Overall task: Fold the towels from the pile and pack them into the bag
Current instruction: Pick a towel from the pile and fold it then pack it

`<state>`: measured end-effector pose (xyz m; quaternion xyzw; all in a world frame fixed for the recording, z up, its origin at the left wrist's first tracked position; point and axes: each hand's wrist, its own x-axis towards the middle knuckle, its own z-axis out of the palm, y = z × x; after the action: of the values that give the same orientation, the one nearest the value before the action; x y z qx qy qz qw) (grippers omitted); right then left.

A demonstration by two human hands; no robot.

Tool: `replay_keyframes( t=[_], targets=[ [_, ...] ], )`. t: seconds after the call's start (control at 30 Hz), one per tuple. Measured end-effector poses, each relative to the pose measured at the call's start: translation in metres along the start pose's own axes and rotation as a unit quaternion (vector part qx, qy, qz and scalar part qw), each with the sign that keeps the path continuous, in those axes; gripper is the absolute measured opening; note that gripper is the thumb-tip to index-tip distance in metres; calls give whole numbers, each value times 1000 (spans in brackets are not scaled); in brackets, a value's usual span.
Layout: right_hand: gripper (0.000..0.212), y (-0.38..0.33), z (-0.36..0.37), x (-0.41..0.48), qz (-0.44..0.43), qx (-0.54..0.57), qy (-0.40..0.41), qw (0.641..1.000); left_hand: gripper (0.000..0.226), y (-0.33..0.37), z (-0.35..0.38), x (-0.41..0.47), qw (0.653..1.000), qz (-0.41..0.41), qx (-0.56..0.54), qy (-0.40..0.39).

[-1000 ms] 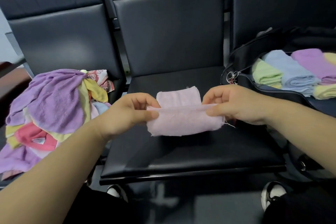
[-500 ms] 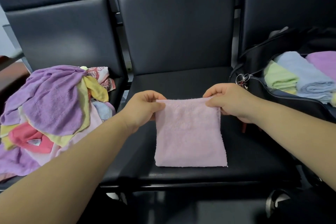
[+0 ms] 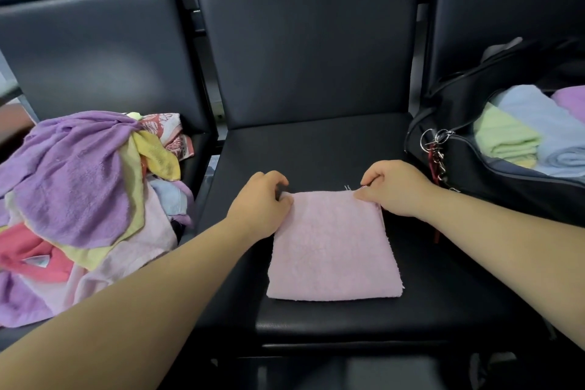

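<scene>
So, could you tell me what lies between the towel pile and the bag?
The head view shows the middle seat, with the folded pink towel lying on it.

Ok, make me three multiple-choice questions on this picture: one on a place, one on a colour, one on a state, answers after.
1. Where does the pink towel lie? A on the floor; B on the middle seat; C on a lap.
2. What colour is the top towel of the pile? A green; B white; C purple.
3. How is the bag? A open, folded towels inside; B zipped shut; C open but empty.
Answers: B, it lies flat on the seat cushion; C, purple drapes over the heap; A, green, blue and purple folds show inside.
</scene>
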<state>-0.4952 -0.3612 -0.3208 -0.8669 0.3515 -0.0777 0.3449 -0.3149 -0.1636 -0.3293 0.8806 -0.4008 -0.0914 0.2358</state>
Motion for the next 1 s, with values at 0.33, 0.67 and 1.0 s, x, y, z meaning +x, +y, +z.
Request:
replay_keyframes(
  t=[0.33,0.67,1.0],
  targets=[
    [25,-11,-7,-79,-262,-151,-26,953,34,9,-23,-76,964,256,27,-71],
    [62,9,17,-120,-308,-217,-102,921,53,-10,-13,-111,956,245,65,-146],
    [28,-4,4,-103,-151,-17,-135,979,59,-4,-20,-109,975,177,-3,-132]
  ],
)
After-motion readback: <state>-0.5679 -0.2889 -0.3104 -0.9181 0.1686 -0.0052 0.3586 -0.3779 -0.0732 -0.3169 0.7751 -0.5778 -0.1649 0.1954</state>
